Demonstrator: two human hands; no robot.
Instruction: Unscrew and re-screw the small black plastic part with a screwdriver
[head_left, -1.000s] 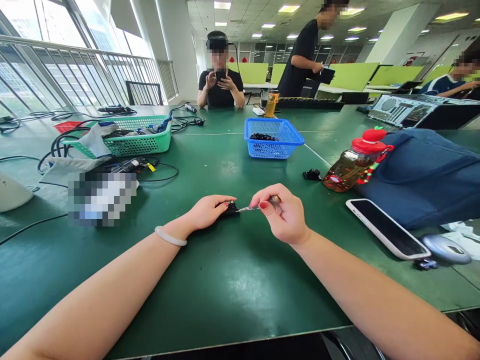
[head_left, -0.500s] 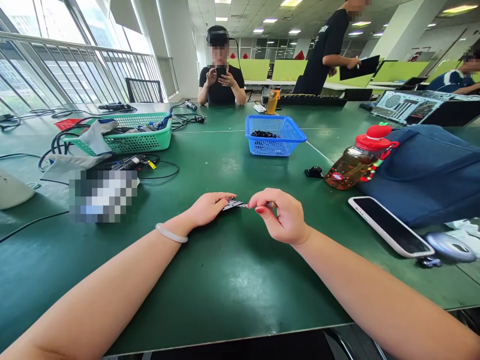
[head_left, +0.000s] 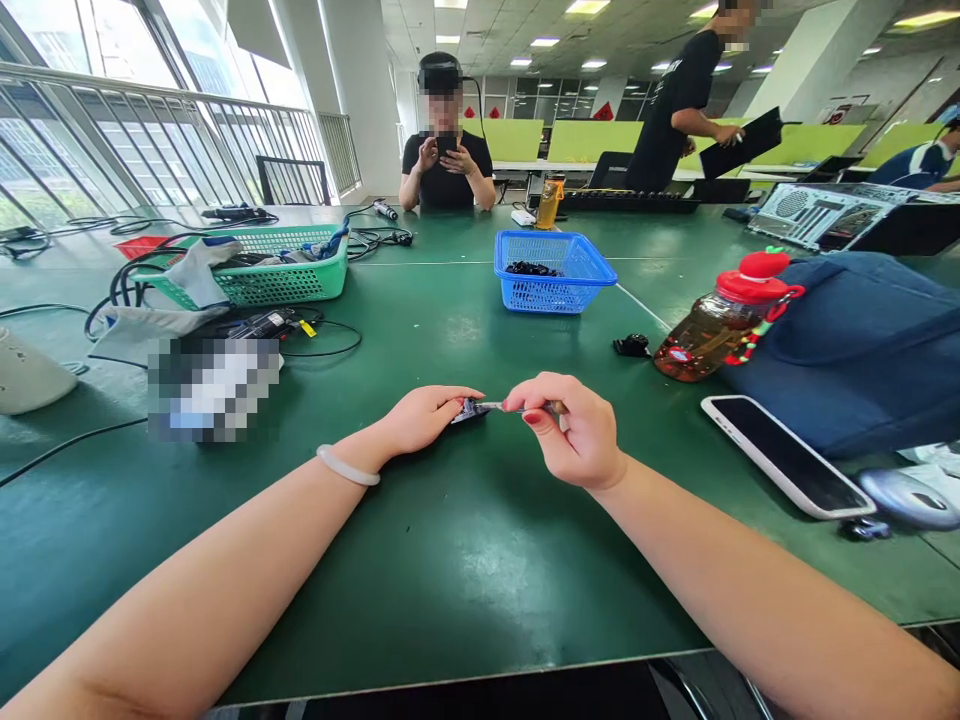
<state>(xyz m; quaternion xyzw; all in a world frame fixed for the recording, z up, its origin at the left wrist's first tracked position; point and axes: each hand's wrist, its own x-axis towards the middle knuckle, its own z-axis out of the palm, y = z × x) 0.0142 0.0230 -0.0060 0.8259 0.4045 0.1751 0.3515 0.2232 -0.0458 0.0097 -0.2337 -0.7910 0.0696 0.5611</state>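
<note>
A small dark part (head_left: 471, 411) is held down on the green bench (head_left: 450, 570) by the left hand (head_left: 420, 420). Its fingers (head_left: 448, 397) are closed over the part's left end, so that only the right end is seen past the fingertips. A thin metal tool (head_left: 504, 406) is pinched in the right hand (head_left: 581, 440), the fingers (head_left: 534, 398) being drawn narrow around its shaft. Its tip is laid against the exposed end of the part (what kind of tool it is cannot be told). The part is thus found between the two hands, touching the left fingertips and just beside the right ones. A white bangle (head_left: 346, 467) is worn on the left wrist. Farther back on the bench a blue basket (head_left: 581, 268) is seen, with a small black piece (head_left: 631, 346) and a red-capped bottle (head_left: 712, 325) to its right. A phone (head_left: 784, 455) is laid flat to the right of the right hand, well apart from it.
</note>
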